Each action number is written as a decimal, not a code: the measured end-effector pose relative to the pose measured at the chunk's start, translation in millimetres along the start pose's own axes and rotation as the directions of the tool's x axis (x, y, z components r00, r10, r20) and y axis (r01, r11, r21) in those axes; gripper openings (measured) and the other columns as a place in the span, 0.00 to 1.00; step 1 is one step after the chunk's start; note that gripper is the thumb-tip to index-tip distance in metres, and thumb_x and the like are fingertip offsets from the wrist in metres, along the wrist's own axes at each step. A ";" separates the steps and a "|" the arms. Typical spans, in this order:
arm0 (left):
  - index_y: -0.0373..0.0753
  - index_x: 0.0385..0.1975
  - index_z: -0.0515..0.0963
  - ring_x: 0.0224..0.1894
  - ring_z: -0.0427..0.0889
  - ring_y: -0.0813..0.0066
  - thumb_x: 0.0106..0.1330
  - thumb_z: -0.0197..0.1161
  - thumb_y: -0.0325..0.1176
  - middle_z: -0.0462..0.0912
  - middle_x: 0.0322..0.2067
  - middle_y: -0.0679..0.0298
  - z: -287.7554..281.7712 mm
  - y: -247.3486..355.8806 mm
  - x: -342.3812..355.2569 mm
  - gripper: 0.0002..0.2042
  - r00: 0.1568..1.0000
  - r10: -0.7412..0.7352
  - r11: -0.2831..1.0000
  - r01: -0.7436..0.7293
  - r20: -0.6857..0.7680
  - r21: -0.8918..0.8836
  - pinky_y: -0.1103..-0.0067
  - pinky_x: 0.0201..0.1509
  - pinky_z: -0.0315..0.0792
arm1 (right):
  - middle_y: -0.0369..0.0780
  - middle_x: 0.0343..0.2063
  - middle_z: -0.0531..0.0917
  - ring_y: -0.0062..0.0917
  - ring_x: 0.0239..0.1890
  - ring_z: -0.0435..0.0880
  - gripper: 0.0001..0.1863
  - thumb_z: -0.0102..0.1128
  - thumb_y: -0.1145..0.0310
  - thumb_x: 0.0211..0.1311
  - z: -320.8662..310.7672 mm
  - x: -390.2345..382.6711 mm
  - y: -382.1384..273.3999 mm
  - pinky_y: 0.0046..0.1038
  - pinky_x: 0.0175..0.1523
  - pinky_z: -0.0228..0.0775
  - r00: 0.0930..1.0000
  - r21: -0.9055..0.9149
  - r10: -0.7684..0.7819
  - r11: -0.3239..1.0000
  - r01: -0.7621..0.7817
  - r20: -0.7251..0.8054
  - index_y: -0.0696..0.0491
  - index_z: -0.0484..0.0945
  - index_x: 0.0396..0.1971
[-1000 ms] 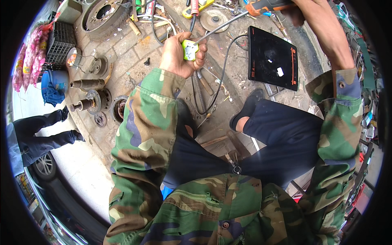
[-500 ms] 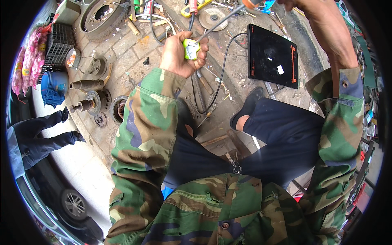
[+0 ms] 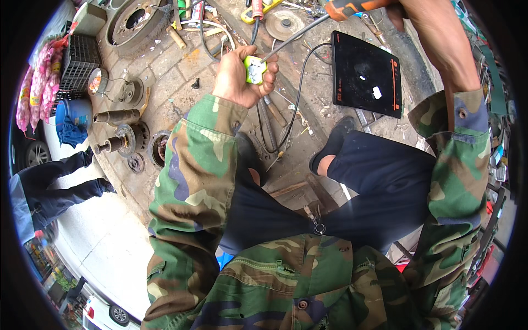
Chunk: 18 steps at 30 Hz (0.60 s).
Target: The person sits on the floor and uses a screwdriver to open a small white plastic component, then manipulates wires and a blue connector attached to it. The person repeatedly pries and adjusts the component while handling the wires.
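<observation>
My left hand [image 3: 236,80] grips a small yellow-green object [image 3: 254,70] with a dark-speckled white face, fingers curled round it. A long metal shaft [image 3: 302,33] reaches down to its upper edge from an orange-and-black tool handle [image 3: 338,9], held in my right hand [image 3: 407,19] at the top of the view. Whether the tip is in or just against the object I cannot tell. A black induction-cooker-like plate [image 3: 366,74] with a cable lies to the right. A worn grinding disc [image 3: 283,26], a black cord and assorted tools lie around my left hand.
Rusty motor parts [image 3: 129,140] and a wheel drum [image 3: 132,27] sit on the paving. A blue bucket [image 3: 74,118], black crate [image 3: 80,63] and pink bags [image 3: 38,88] line the left. Another person's legs [image 3: 60,187] extend there, with cars [image 3: 110,313] beyond. Clutter lines the right.
My right hand and tool rose slightly, then came back down a little, the shaft staying at the yellow-green object. A dark car at the left has moved away; a white car is now visible.
</observation>
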<state>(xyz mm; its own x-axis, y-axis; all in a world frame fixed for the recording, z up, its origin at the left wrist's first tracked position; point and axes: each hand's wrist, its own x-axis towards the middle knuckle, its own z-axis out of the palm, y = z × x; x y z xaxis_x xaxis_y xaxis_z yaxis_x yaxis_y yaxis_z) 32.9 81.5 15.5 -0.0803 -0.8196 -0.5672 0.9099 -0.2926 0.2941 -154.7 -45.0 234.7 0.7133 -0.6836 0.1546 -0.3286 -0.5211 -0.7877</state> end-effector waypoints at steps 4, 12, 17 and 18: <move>0.30 0.43 0.78 0.22 0.77 0.70 0.75 0.45 0.45 0.82 0.28 0.57 1.4 0.1 0.6 0.22 1.000 0.005 1.000 -0.005 -0.013 0.009 0.80 0.24 0.75 | 0.36 0.30 0.85 0.14 0.22 0.77 0.11 0.58 0.67 0.71 2.9 1.6 -0.8 0.15 0.29 0.67 0.986 -0.114 -0.160 0.982 0.154 -0.053 0.59 0.79 0.43; 0.30 0.43 0.77 0.22 0.76 0.70 0.75 0.44 0.45 0.81 0.28 0.58 1.0 -2.0 2.0 0.22 1.000 -0.017 1.000 0.016 0.014 0.012 0.79 0.24 0.73 | 0.35 0.27 0.85 0.13 0.23 0.78 0.10 0.59 0.65 0.72 20.0 2.7 7.9 0.15 0.26 0.66 0.946 -0.208 -0.228 0.961 0.181 -0.232 0.58 0.78 0.40; 0.31 0.45 0.76 0.22 0.75 0.72 0.75 0.44 0.45 0.81 0.29 0.58 0.7 0.1 2.9 0.21 0.998 -0.066 0.998 0.067 0.020 -0.021 0.80 0.23 0.72 | 0.36 0.28 0.85 0.14 0.24 0.79 0.10 0.59 0.65 0.71 -2.6 6.4 11.1 0.16 0.27 0.68 0.996 -0.043 0.022 0.999 -0.026 -0.089 0.58 0.78 0.41; 0.31 0.45 0.76 0.22 0.75 0.72 0.75 0.44 0.45 0.81 0.29 0.58 1.1 0.2 3.0 0.21 0.997 -0.072 0.997 0.072 0.017 -0.030 0.79 0.24 0.71 | 0.36 0.28 0.85 0.14 0.24 0.79 0.11 0.59 0.65 0.71 -3.7 8.1 7.5 0.16 0.27 0.69 0.992 -0.019 0.083 0.996 -0.085 -0.100 0.58 0.78 0.40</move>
<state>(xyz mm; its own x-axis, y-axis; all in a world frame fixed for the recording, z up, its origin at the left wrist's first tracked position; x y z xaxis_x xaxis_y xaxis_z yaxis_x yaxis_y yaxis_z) 32.4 78.4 14.7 -0.1522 -0.8045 -0.5741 0.9136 -0.3361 0.2287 -153.7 -56.3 232.2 0.6182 -0.7720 0.1475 -0.4002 -0.4707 -0.7863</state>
